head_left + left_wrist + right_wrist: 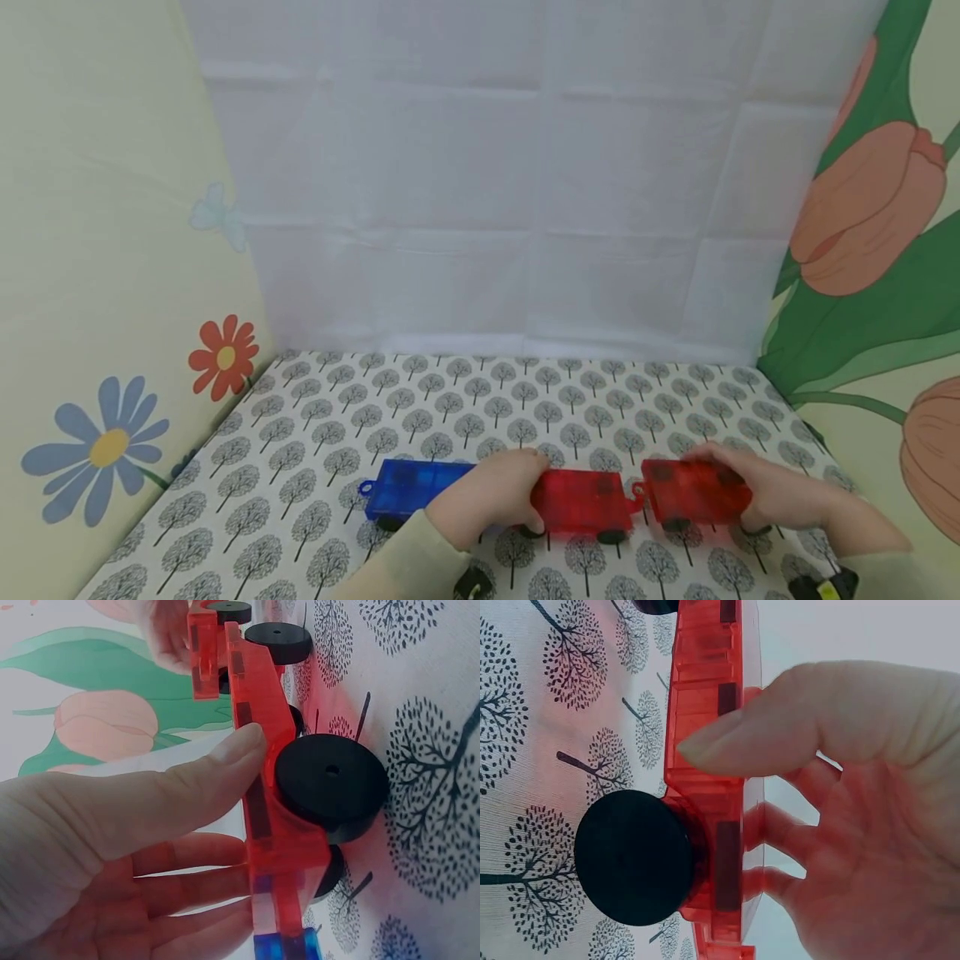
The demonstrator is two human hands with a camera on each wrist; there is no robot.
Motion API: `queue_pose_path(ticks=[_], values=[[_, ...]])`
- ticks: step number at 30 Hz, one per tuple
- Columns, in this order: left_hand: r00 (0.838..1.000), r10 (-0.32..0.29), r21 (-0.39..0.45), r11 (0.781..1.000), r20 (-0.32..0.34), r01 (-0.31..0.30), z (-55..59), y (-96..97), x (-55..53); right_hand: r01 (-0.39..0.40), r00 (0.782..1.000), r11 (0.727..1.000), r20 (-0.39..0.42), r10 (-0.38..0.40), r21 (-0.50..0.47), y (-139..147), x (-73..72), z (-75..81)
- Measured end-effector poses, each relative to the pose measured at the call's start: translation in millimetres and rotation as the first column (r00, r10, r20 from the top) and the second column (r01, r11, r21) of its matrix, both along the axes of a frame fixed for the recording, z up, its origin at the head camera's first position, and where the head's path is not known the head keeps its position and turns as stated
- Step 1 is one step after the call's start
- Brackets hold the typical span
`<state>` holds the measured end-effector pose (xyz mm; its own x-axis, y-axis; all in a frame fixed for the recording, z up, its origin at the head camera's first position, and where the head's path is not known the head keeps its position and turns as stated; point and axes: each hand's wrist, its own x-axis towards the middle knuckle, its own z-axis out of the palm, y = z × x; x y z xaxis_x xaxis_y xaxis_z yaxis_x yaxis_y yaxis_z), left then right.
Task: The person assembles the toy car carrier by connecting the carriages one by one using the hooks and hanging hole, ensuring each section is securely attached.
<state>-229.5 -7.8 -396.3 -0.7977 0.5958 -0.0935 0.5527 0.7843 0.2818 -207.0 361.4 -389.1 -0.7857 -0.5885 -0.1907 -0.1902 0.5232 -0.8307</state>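
Three see-through toy cars with black wheels stand in a row on the tree-print cloth. At the left is a blue toy car point(416, 490) with a ring at its end. My left hand point(497, 492) grips the middle red toy car point(581, 502) across its sides, thumb on the near side above a wheel point(331, 780). My right hand point(757, 492) holds the other red toy car point(686, 492), thumb on the near side and fingers behind it. A red link point(637, 497) shows between the two red cars; whether it is hooked cannot be made out. In the left wrist view, the middle car's end meets a blue piece point(285, 946).
The cloth point(315, 467) with printed trees covers the table. A white sheet point(525, 183) hangs behind it. Walls with printed flowers point(108, 448) and tulips point(873, 208) flank the table on both sides.
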Motion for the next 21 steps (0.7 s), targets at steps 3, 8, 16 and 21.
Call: queue_pose_path(ticks=[3, 8, 16, 21], values=[[1.000, -0.004, 0.003, 1.000, 0.002, 0.004, -0.2, -0.6, -0.4, 0.006, 1.000, 1.000, 0.008, -0.006, 0.008, 0.4, 1.4, -1.1], [1.000, -0.011, 0.004, 1.000, 0.003, 0.011, -0.4, -1.6, -1.2, 0.017, 1.000, 0.999, -0.010, -0.017, 0.035, 1.1, 2.8, -4.2], [1.000, -0.017, 0.004, 1.000, -0.006, 0.017, -1.0, -2.1, -1.1, 0.055, 0.998, 0.997, -0.011, -0.054, 0.059, 0.4, 4.4, -8.2], [1.000, -0.011, 0.013, 1.000, 0.002, 0.011, 1.0, -2.2, -0.1, 0.068, 0.998, 0.995, -0.005, -0.068, 0.072, 1.2, 3.9, -10.8]])
